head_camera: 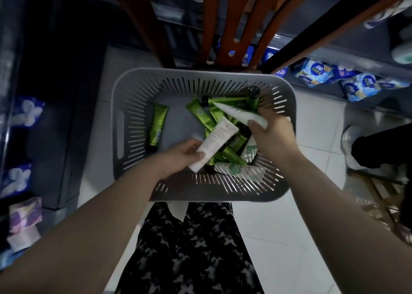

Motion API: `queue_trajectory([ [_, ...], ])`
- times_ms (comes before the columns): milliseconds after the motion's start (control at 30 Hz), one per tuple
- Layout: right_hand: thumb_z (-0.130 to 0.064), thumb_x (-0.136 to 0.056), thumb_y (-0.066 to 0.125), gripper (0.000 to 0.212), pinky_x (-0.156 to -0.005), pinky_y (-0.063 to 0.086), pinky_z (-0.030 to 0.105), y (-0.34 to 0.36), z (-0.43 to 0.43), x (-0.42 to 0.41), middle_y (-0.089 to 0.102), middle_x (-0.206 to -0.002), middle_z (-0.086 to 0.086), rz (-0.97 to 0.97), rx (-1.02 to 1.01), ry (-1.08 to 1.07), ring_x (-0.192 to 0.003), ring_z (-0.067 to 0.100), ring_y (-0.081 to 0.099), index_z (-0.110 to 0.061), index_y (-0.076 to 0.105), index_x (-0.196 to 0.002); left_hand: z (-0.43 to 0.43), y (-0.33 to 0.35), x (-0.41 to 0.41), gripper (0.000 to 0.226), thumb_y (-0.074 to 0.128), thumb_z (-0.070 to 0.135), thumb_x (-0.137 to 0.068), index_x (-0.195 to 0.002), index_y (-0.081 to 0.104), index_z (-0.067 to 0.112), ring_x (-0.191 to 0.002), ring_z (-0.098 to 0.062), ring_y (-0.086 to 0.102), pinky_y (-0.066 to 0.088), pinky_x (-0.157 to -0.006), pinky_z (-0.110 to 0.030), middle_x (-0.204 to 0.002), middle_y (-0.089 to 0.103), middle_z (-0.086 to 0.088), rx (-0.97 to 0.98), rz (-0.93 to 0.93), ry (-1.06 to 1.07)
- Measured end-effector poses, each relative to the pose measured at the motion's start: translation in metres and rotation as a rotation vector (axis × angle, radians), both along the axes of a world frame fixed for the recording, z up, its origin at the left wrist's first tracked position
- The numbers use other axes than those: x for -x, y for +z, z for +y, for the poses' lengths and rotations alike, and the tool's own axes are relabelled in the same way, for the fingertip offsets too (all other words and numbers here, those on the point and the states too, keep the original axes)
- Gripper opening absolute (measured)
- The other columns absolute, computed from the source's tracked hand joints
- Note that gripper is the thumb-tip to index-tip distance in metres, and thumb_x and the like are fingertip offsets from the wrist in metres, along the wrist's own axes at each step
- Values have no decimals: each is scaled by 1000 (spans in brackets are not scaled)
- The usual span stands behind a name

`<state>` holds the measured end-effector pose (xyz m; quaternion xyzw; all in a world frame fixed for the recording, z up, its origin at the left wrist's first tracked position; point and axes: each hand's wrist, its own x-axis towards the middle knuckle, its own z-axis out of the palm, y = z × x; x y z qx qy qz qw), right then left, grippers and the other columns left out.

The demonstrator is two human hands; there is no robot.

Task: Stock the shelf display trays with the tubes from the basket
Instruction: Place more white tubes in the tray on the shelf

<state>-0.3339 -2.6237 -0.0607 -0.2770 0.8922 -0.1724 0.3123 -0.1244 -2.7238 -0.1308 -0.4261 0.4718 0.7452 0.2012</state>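
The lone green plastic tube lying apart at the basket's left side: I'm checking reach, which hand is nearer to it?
Left. The left hand holds a white tube just right of the lone green tube; the right hand is across the grey slotted basket.

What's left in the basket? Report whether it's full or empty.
Neither: the basket is partly filled. Green tubes and white tubes lie mostly toward its right side, with bare floor showing at left.

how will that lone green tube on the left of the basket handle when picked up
The lone green tube looks glossy, so perhaps slippery. Its flat crimped end suggests a soft body that gives when squeezed. It lies flat, apart from the pile, so probably won't roll.
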Motion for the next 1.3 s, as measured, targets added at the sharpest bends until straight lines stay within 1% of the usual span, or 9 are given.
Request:
queue_trajectory([
  [67, -21, -91, 60, 30, -61, 51, 16, 12, 3, -8, 64, -81, -1, -398, 122, -370, -62, 13, 62, -9, 60, -119, -1, 22, -4, 22, 49, 11, -95, -115, 52, 18, -86, -17, 68, 56, -76, -32, -112, 62, -10, -264, 52, 334],
  [167, -17, -92, 60, 41, -73, 57, 29, 29, 7, -20, 64, -109, 14, -839, 253, -737, -70, 15, 69, -3, 50, -129, -3, 47, -4, 24, 43, 11, -95, -117, 52, 10, -82, -24, 65, 51, -84, -42, -97, 66, -14, -438, 99, 555],
  [333, -8, -91, 57, 48, -82, 54, 34, 64, 5, -36, 57, -116, 19, -1127, 264, -712, -86, 26, 66, 5, 39, -135, -1, 89, 3, 37, 53, 40, -87, -109, 51, 11, -48, -12, 52, 57, -77, -39, -67, 55, -5, -300, 138, 615],
  [533, -2, -87, 60, 50, -71, 52, 27, 113, -6, -42, 62, -105, 5, -1074, 198, -359, -87, 22, 65, -7, 41, -134, -4, 139, -8, 49, 64, 38, -74, -111, 59, 6, -67, -14, 63, 57, -80, -36, -74, 62, -4, -217, 247, 704],
  [633, -4, -84, 66, 60, -78, 52, 32, 135, -13, -47, 61, -115, 4, -829, 167, -102, -95, 22, 64, -16, 41, -137, -5, 168, -17, 34, 55, 34, -85, -104, 58, 7, -78, -21, 68, 57, -80, -34, -82, 68, -11, -119, 291, 741],
  [733, -12, -83, 70, 51, -70, 51, 26, 156, -22, -55, 63, -112, -4, -648, 187, 61, -92, 13, 62, -23, 49, -129, -4, 198, -26, 27, 38, 25, -99, -110, 57, 8, -88, -26, 69, 53, -90, -40, -93, 71, -18, -109, 339, 798],
  [967, -25, -92, 59, 18, -75, 50, 25, 201, -41, -89, 66, -101, -2, -762, 394, 120, -86, 11, 63, -19, 56, -108, 6, 255, -55, 37, 55, 23, -85, -120, 51, 10, -83, -21, 68, 55, -83, -37, -100, 68, -12, 53, 388, 879],
  [1100, -8, -88, 63, 24, -70, 50, 18, 225, -55, -118, 65, -96, -5, -822, 424, 232, -81, 2, 64, -15, 53, -109, 8, 283, -89, 32, 49, 6, -94, -126, 48, 9, -107, -29, 57, 44, -98, -50, -123, 58, -17, 194, 320, 951],
  [1300, -7, -88, 63, 26, -71, 50, 20, 259, -75, -182, 69, -98, -6, -823, 417, 469, -85, 6, 63, -25, 58, -106, 14, 322, -169, 32, 49, 1, -93, -121, 50, 17, -99, -20, 61, 52, -85, -40, -116, 62, -5, 407, 321, 1081],
])
